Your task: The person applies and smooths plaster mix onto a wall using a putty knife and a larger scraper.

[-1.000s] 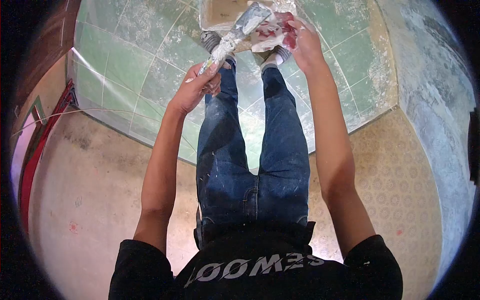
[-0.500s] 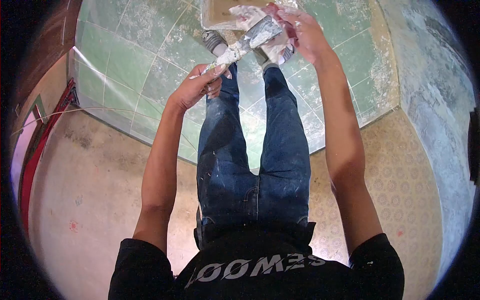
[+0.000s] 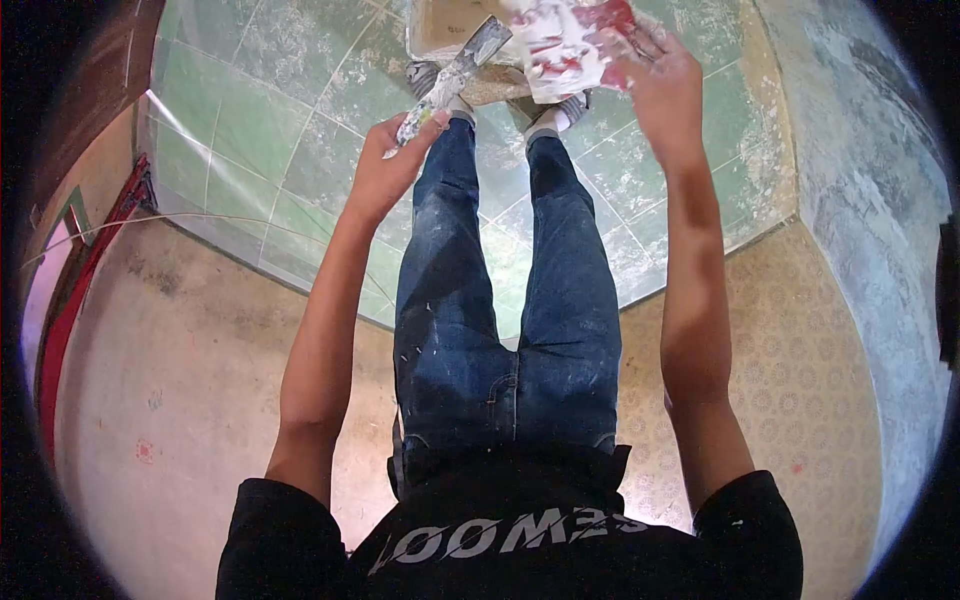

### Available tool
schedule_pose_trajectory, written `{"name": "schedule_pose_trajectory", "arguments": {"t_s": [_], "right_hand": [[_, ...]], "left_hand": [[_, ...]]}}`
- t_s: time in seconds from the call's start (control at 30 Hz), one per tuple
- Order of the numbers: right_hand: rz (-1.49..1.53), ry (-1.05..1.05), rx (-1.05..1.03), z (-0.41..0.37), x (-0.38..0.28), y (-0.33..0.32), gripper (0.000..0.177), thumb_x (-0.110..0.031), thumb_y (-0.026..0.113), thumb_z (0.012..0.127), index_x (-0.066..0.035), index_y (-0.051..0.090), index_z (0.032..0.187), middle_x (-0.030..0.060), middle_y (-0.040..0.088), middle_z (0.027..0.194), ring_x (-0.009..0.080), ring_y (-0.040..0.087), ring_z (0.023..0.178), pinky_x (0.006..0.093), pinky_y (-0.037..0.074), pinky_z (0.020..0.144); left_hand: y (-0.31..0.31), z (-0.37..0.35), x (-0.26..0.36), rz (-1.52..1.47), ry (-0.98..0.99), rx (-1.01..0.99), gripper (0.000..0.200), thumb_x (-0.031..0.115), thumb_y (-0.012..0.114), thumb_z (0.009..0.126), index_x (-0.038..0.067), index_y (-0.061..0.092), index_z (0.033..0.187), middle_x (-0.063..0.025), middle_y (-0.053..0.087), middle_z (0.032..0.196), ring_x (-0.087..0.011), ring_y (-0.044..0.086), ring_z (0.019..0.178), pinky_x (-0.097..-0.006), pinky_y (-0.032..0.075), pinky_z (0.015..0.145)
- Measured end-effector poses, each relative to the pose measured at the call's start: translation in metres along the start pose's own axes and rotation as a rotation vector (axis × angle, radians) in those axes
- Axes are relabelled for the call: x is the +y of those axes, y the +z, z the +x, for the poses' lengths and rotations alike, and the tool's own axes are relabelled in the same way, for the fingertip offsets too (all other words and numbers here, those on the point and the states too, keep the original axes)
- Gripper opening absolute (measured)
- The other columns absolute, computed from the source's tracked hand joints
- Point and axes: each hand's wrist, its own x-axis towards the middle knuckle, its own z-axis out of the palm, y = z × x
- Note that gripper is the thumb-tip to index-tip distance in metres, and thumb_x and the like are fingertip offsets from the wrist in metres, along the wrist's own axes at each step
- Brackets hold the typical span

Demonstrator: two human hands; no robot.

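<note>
My left hand (image 3: 395, 160) is closed around the handle of a putty knife (image 3: 458, 78), which is coated with whitish paste. Its flat grey blade points up and to the right. Closed on the edge of a flat red piece (image 3: 565, 50) is my right hand (image 3: 660, 90). Thick white paste smears cover most of that piece, and its upper end is cut off by the top of the view. The blade tip is close to the piece's left side, with a small gap between them.
Beyond my feet, a brownish tray or box (image 3: 412, 35) lies on the green tiled floor (image 3: 255, 120), which is dusted with white. A bluish patchy wall (image 3: 850, 180) stands at right. A thin cord (image 3: 190, 216) crosses at left.
The putty knife has moved left, away from the red piece. My right hand has shifted right and turned the piece so its paste-smeared face shows flat.
</note>
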Motion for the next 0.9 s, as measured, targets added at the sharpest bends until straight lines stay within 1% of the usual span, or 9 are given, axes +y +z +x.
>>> {"name": "schedule_pose_trajectory", "arguments": {"t_s": [0.07,0.13,0.27,0.3,0.4,0.53,0.63,0.83,0.9], "right_hand": [[-0.113,-0.111,-0.014,-0.014,-0.004,0.012,0.029,-0.01,0.064,0.089,0.0,0.063,0.116,0.0105,0.069,0.103,0.0185,0.067,0.09,0.0312,0.054,0.076],[-0.333,-0.235,-0.09,-0.025,-0.009,0.025,0.037,0.006,0.064,0.084,0.0,0.063,0.12,0.0089,0.067,0.109,0.0147,0.064,0.098,0.0253,0.052,0.081],[-0.555,-0.399,-0.169,-0.044,0.006,0.047,0.032,-0.001,0.064,0.084,0.002,0.064,0.117,0.0168,0.068,0.109,0.0215,0.068,0.098,0.0302,0.052,0.083],[-0.515,-0.509,-0.149,-0.05,0.002,0.053,0.031,-0.003,0.063,0.084,-0.001,0.064,0.115,0.0174,0.067,0.109,0.0289,0.068,0.096,0.0346,0.053,0.082],[-0.634,-0.54,-0.149,-0.065,-0.001,0.064,0.027,-0.007,0.06,0.083,-0.007,0.067,0.108,0.0132,0.068,0.103,0.0319,0.066,0.086,0.0396,0.055,0.074],[-0.639,-0.579,-0.112,-0.058,0.0,0.069,0.027,-0.007,0.06,0.082,-0.008,0.067,0.108,0.0107,0.068,0.106,0.0307,0.067,0.087,0.0402,0.054,0.075],[-0.777,-0.476,-0.123,-0.044,0.005,0.062,0.028,-0.006,0.059,0.081,-0.007,0.067,0.108,0.0117,0.067,0.107,0.0329,0.066,0.088,0.0412,0.054,0.076],[-0.697,-0.464,-0.028,-0.029,0.003,0.048,0.028,-0.006,0.059,0.082,-0.006,0.067,0.109,0.0168,0.067,0.104,0.0363,0.065,0.088,0.0414,0.053,0.077],[-0.657,-0.441,-0.039,-0.046,-0.008,0.048,0.028,-0.007,0.059,0.082,-0.005,0.067,0.109,0.0166,0.067,0.105,0.036,0.065,0.088,0.0409,0.053,0.076]], "left_hand": [[0.002,-0.002,0.004,0.047,0.023,0.022,0.036,0.039,0.066,0.091,0.004,0.066,0.085,0.0053,0.045,0.056,-0.0048,0.041,0.049,-0.0248,0.032,0.044],[0.007,-0.005,0.009,0.093,0.05,0.041,0.036,0.039,0.065,0.091,0.004,0.066,0.083,0.0047,0.047,0.056,-0.0051,0.042,0.049,-0.0252,0.033,0.044],[0.018,-0.01,0.025,0.05,0.022,0.043,0.038,0.039,0.066,0.09,0.003,0.062,0.078,0.0036,0.049,0.057,-0.005,0.044,0.05,-0.0243,0.034,0.045],[0.021,-0.011,0.029,0.004,-0.006,0.051,0.039,0.039,0.066,0.09,0.004,0.061,0.077,0.0034,0.049,0.057,-0.0048,0.044,0.051,-0.0239,0.034,0.046],[0.027,-0.015,0.043,-0.038,0.011,0.061,0.038,0.039,0.066,0.09,0.004,0.06,0.075,0.0037,0.049,0.058,-0.0043,0.044,0.051,-0.0234,0.034,0.046],[0.028,-0.02,0.046,-0.043,0.037,0.031,0.038,0.038,0.066,0.091,0.004,0.061,0.076,0.0036,0.05,0.059,-0.0043,0.043,0.051,-0.0235,0.034,0.046],[0.026,-0.028,0.048,-0.012,0.029,0.034,0.037,0.038,0.065,0.091,0.004,0.061,0.077,0.0039,0.05,0.059,-0.0043,0.043,0.051,-0.0236,0.033,0.046],[0.02,-0.036,0.048,0.008,-0.06,0.009,0.036,0.031,0.061,0.093,-0.004,0.06,0.082,0.0001,0.056,0.067,-0.0069,0.046,0.067,-0.0284,0.04,0.06],[0.022,-0.033,0.04,-0.105,-0.023,0.066,0.036,0.039,0.066,0.091,0.004,0.063,0.081,0.0037,0.048,0.058,-0.0057,0.043,0.05,-0.0243,0.034,0.046]]}}
